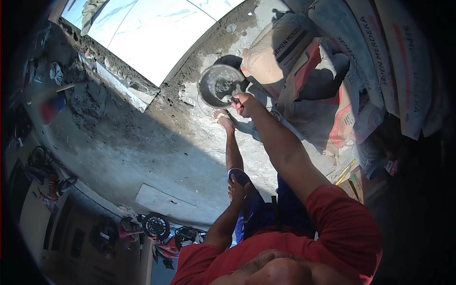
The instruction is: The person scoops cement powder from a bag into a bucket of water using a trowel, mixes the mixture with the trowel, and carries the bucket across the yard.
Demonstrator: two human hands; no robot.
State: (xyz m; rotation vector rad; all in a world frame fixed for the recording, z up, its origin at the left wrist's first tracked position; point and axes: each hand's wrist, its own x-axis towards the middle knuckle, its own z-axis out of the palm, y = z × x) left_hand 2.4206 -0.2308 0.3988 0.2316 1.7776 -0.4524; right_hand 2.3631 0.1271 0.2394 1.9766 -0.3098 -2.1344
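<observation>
Your right hand [243, 105] grips what looks like a trowel [234, 99] at the bucket's [204, 89] near right rim; your left hand [236, 191] lies loosely spread on your knee [240, 175]. Keep strokes low (grey mix [224, 84] could slop). Rough floor [118, 147] stretches left, cement sacks [280, 40] crowd right, pale tiles [147, 45] lie far left.

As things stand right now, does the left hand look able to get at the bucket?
Probably yes, with a forward lean: the left hand lies on the knee, seemingly holding nothing, and the left side of the bucket looks unblocked. The right hand, at the near edge, might crowd it.
</observation>
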